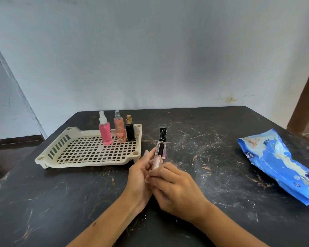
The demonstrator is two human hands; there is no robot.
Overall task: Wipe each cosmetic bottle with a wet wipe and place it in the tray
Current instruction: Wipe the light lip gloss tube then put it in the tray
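Note:
My left hand [139, 175] and my right hand [177, 189] meet at the middle of the table, both gripping a pale pink lip gloss tube [157, 158] with a black labelled cap, held tilted upright. My right fingers pinch its lower end. No wipe shows in either hand. Just behind it, a second tube [162, 133] with a black cap stands on the table, partly hidden. The cream perforated tray [82, 155] lies to the left. In its far right corner stand a pink spray bottle [105, 134], a peach spray bottle [120, 131] and a black bottle [130, 131] with a gold top.
A blue wet wipe pack [282, 164] lies at the right side of the dark marbled table [212, 143], near its edge. A pale wall rises behind the table. The tray's near and left parts hold nothing.

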